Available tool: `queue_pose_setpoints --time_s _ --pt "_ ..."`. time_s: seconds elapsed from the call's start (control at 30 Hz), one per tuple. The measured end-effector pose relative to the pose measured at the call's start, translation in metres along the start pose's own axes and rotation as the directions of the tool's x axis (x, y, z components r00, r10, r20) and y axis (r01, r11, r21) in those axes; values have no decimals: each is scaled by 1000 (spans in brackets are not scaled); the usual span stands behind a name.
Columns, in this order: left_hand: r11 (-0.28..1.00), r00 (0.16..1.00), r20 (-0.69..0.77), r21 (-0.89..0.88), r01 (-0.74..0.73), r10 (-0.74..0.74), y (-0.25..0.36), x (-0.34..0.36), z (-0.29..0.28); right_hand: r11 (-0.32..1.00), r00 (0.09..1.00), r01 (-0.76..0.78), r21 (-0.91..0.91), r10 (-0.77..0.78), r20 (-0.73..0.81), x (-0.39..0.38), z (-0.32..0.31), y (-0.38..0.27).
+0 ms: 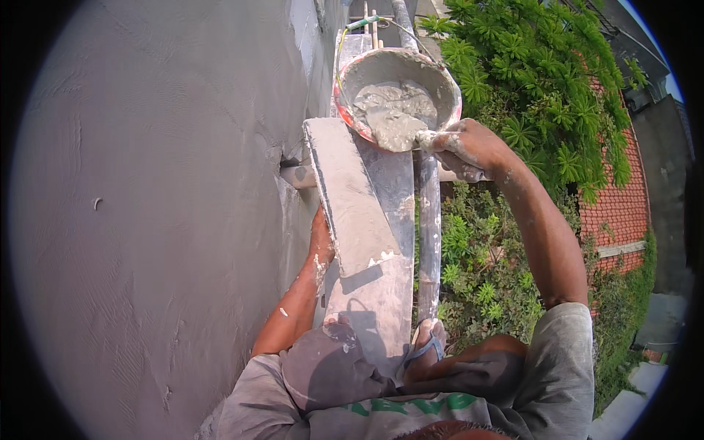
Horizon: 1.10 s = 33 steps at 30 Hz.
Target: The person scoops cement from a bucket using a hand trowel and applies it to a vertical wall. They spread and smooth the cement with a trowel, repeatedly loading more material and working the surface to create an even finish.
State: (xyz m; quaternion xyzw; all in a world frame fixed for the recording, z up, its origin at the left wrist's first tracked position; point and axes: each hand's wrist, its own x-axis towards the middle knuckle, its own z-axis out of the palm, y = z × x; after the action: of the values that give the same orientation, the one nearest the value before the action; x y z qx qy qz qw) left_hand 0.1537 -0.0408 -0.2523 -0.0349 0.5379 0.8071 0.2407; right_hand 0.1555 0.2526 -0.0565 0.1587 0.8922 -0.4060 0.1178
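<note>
A long, mortar-smeared plastering float (348,198) is held flat over the plank by my left hand (321,238). The float's board hides the fingers; only the wrist and lower hand show beside it. At the bucket's near right rim, my right hand (469,149) is closed round the handle of a trowel (424,139). Wet grey mortar (396,130) covers the trowel's blade, so its shape cannot be made out. More mortar lies inside the round bucket (449,81), which has a reddish outer side and a wire handle with a green grip.
A freshly plastered grey wall (161,205) rises close on the left. Beneath me runs a narrow scaffold plank (381,301), edged by a pole (429,235). A short pipe (299,176) meets the wall. Green plants (521,95) and a tiled roof (623,205) lie below, to the right.
</note>
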Motion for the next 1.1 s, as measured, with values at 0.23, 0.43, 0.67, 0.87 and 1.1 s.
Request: queue_pose_setpoints --time_s 0.23,0.43,0.67,0.87,1.1 --pt "975 982 152 -172 141 -116 36 14 0 976 951 163 145 -116 -287 -35 3 13" --pt "983 942 335 -165 79 -19 106 52 52 836 752 547 52 -463 -470 -36 18 29" --pt "993 897 433 -110 -40 84 101 72 108 768 546 566 -298 -621 -563 -20 23 36" --pt "964 888 376 -108 -244 266 79 97 95 834 730 398 -381 -540 -418 -17 35 40" --pt "118 592 618 634 -764 517 65 137 53 833 748 418 -363 -543 -382 -11 60 68"
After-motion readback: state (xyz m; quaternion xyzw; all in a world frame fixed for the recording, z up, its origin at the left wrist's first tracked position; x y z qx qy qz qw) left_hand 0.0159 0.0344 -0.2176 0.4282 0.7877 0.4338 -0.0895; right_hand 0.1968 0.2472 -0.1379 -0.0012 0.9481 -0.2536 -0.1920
